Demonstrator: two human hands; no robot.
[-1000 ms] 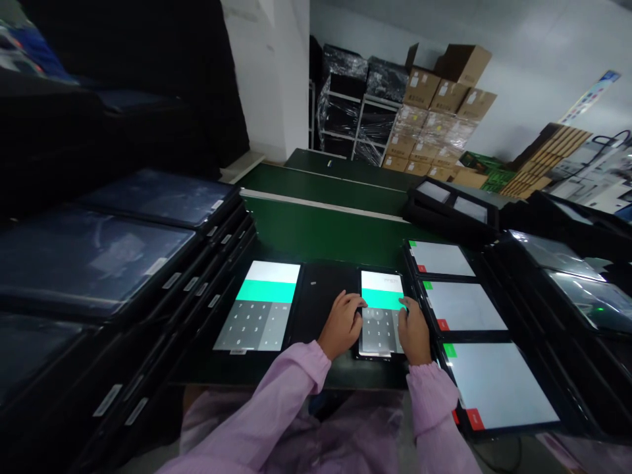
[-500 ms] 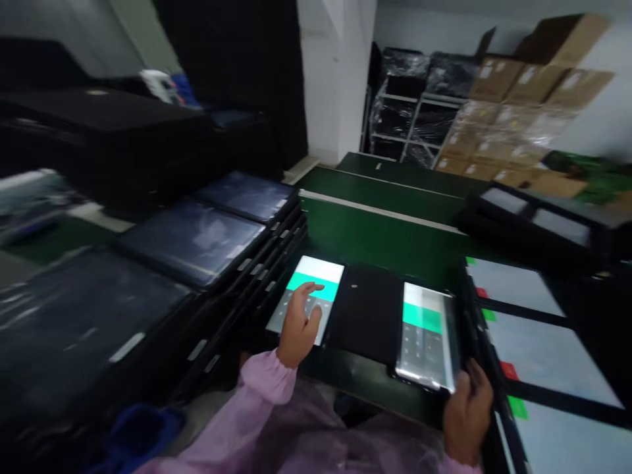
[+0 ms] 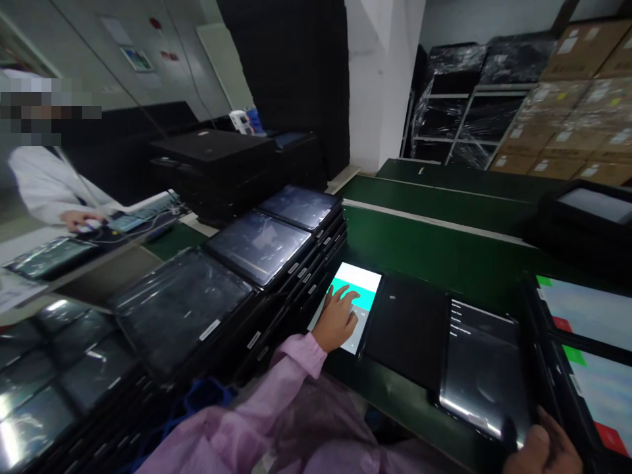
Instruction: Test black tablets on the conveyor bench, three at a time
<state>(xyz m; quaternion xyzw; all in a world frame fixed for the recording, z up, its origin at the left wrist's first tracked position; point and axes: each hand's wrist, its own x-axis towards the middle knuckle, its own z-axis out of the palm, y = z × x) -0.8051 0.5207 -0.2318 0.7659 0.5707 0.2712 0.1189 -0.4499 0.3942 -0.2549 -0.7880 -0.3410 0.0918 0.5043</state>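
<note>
My left hand [image 3: 338, 317], fingers spread and bent, is over a tablet [image 3: 364, 322] whose screen shows white, teal and grey bands with a keypad. Whether a fingertip touches the glass, I cannot tell. To its right lies a black flat panel [image 3: 407, 322]. Farther right is a second tablet [image 3: 481, 368], with a dark screen and a short list of white text lines at the top. My right hand [image 3: 548, 447] is closed at that tablet's lower right edge, thumb and fingers around the corner, partly cut off by the frame.
Stacked dark tablets in black trays [image 3: 266, 243] stand left. On the right, tablets with pale screens [image 3: 600, 316] show green and red corner blocks. A green work surface [image 3: 409, 237] runs behind. A co-worker's hand [image 3: 81, 220] is at a far-left table. Cardboard boxes [image 3: 567, 138] are piled behind.
The view has swung left, bringing a co-worker into sight. The right tablet's screen has gone from white, teal and grey to dark with a text list. My left hand's fingers have spread more.
</note>
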